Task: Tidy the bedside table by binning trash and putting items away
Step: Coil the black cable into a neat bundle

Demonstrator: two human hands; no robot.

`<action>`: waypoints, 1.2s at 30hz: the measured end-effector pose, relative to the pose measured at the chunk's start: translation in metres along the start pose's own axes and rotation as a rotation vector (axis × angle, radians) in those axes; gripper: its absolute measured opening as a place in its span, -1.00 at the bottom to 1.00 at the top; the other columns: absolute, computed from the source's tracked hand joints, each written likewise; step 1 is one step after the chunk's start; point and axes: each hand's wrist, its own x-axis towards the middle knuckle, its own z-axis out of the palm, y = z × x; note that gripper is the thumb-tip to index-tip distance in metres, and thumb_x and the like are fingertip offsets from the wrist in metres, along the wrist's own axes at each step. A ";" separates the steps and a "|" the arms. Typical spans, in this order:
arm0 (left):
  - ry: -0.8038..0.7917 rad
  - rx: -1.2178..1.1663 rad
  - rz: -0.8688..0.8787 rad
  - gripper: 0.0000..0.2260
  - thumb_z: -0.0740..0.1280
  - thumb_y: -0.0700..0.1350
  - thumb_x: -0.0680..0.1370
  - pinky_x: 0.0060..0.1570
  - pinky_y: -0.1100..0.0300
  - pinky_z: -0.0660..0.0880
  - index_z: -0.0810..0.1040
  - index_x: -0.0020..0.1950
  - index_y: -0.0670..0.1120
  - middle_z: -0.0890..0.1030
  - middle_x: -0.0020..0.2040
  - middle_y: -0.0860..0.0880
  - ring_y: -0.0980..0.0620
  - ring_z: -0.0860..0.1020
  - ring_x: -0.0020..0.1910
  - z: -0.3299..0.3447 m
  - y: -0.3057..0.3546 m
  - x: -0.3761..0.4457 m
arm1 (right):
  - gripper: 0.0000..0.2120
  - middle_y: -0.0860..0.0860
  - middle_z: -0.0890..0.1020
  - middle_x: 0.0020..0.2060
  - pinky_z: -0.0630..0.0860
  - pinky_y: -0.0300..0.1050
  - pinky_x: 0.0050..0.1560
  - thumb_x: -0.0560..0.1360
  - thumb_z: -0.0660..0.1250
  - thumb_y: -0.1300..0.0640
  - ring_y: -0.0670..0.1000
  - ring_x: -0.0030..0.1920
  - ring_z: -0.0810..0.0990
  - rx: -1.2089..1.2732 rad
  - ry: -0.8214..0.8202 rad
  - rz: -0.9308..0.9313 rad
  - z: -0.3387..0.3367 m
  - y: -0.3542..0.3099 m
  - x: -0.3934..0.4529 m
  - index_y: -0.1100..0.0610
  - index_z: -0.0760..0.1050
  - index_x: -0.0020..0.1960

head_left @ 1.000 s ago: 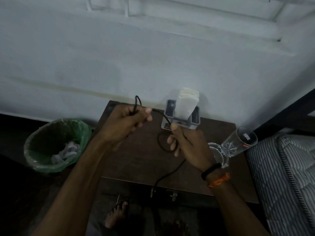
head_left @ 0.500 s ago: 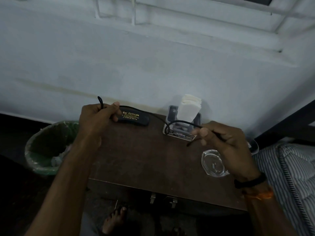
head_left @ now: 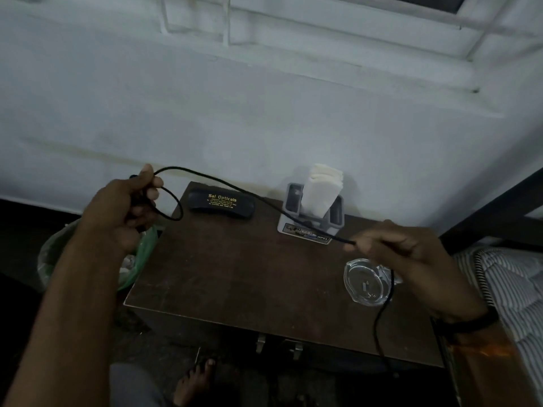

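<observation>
Pale wall [head_left: 264, 98] backs a dark wooden surface [head_left: 249, 274], with a striped mattress [head_left: 505, 289] to its right and a green-lined bin [head_left: 138, 259] at its left edge. On the surface stand a grey holder [head_left: 311, 221] with white napkins [head_left: 321, 189], a black spectacle case [head_left: 220, 204] and a glass ashtray [head_left: 365, 284]. A black cable [head_left: 235, 188] stretches above them: the left hand [head_left: 123, 207] has its grip clamped on a looped end, and the right hand [head_left: 411, 254] pinches the other part, the rest dangling down.
</observation>
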 end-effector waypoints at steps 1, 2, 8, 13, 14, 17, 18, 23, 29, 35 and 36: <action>-0.016 -0.061 -0.007 -0.67 0.22 0.00 0.64 -0.67 0.35 0.08 0.54 -0.29 -0.07 0.42 -0.48 0.09 0.16 0.18 -0.64 -0.001 0.003 -0.001 | -0.88 0.01 0.72 -0.20 0.59 -0.02 -0.11 0.48 0.41 0.12 0.10 -0.14 0.67 -0.075 -0.013 -0.005 0.006 0.003 0.001 0.10 0.70 -0.06; -0.029 -0.110 -0.008 -0.66 0.22 -0.01 0.64 -0.66 0.36 0.08 0.55 -0.29 -0.06 0.42 -0.48 0.09 0.16 0.18 -0.64 -0.001 0.004 -0.002 | -0.90 -0.03 0.71 -0.22 0.60 -0.01 -0.12 0.46 0.43 0.12 0.04 -0.16 0.67 -0.130 -0.030 -0.010 0.015 0.007 0.003 0.07 0.70 -0.06; -0.161 -0.143 -0.038 -0.73 0.22 0.01 0.64 -0.64 0.38 0.08 0.54 -0.18 -0.08 0.44 -0.41 0.10 0.15 0.21 -0.62 0.011 0.000 -0.004 | -0.92 -0.28 0.66 -0.28 0.46 -0.32 -0.13 0.38 0.53 0.01 -0.15 -0.18 0.57 -0.422 0.192 -0.035 0.061 0.016 0.019 -0.05 0.71 -0.12; -0.276 0.013 -0.006 -0.71 0.21 -0.02 0.62 -0.60 0.31 -0.01 0.59 -0.18 -0.13 0.43 -0.46 0.03 0.17 0.18 -0.62 0.033 -0.003 -0.012 | -0.94 -0.16 0.69 -0.29 0.55 -0.10 -0.10 0.42 0.51 0.01 -0.13 -0.23 0.60 -0.639 0.253 0.042 0.061 0.030 0.028 -0.01 0.70 -0.17; -0.310 0.081 0.000 -0.71 0.23 -0.02 0.61 -0.60 0.29 -0.02 0.62 -0.19 -0.13 0.42 -0.48 0.01 0.18 0.17 -0.63 0.037 -0.005 -0.013 | -0.93 -0.14 0.70 -0.28 0.56 -0.12 -0.10 0.42 0.50 0.01 -0.11 -0.22 0.62 -0.665 0.200 0.108 0.063 0.034 0.028 0.00 0.70 -0.16; -0.439 0.270 -0.002 -0.71 0.28 0.00 0.56 -0.61 0.34 0.00 0.64 -0.14 -0.20 0.43 -0.48 -0.04 0.19 0.16 -0.64 0.043 -0.009 -0.017 | -0.88 -0.06 0.73 -0.19 0.48 -0.23 -0.08 0.40 0.51 0.02 -0.03 -0.13 0.66 -0.732 0.136 0.246 0.068 0.043 0.029 0.02 0.70 -0.09; -0.468 0.315 -0.002 -0.70 0.28 0.00 0.55 -0.63 0.38 0.03 0.64 -0.11 -0.22 0.44 -0.48 -0.06 0.18 0.16 -0.64 0.044 -0.009 -0.018 | -0.87 -0.05 0.73 -0.18 0.50 -0.21 -0.07 0.40 0.51 0.03 -0.01 -0.10 0.66 -0.737 0.150 0.254 0.070 0.044 0.029 0.02 0.69 -0.07; -0.563 0.474 0.031 -0.68 0.26 -0.05 0.59 -0.65 0.39 0.15 0.63 -0.10 -0.29 0.48 -0.50 -0.12 0.14 0.17 -0.65 0.051 -0.007 -0.026 | -0.45 0.08 0.58 0.17 0.39 -0.05 0.16 0.41 0.39 0.02 0.14 0.17 0.50 -0.837 0.447 0.056 0.081 0.023 0.032 0.13 0.46 0.37; -0.766 0.688 0.174 -0.72 0.28 -0.06 0.60 -0.52 0.27 0.21 0.65 -0.10 -0.24 0.54 -0.43 -0.18 0.00 0.24 -0.55 0.063 -0.009 -0.031 | -0.41 -0.03 0.50 0.37 0.20 0.20 0.46 0.52 0.34 -0.11 0.14 0.54 0.15 -0.841 0.099 -0.362 0.109 -0.016 0.040 0.05 0.33 0.49; -0.653 0.653 0.211 -0.60 0.21 0.06 0.62 -0.45 0.21 0.16 0.66 -0.05 -0.24 0.64 -0.28 -0.27 0.02 0.28 -0.51 0.068 -0.024 -0.029 | -0.77 0.02 0.60 -0.19 0.47 -0.07 -0.09 0.57 0.27 0.10 0.06 -0.07 0.50 -0.715 0.152 -0.412 0.111 0.017 0.040 0.14 0.65 0.11; -0.587 0.610 0.181 -0.57 0.17 0.10 0.63 -0.46 0.21 0.14 0.67 -0.02 -0.20 0.68 -0.20 -0.23 0.00 0.27 -0.49 0.069 -0.025 -0.027 | -0.79 0.03 0.60 -0.18 0.46 -0.10 -0.13 0.57 0.29 0.13 0.05 -0.12 0.52 -0.681 0.150 -0.391 0.107 0.022 0.040 0.15 0.66 0.08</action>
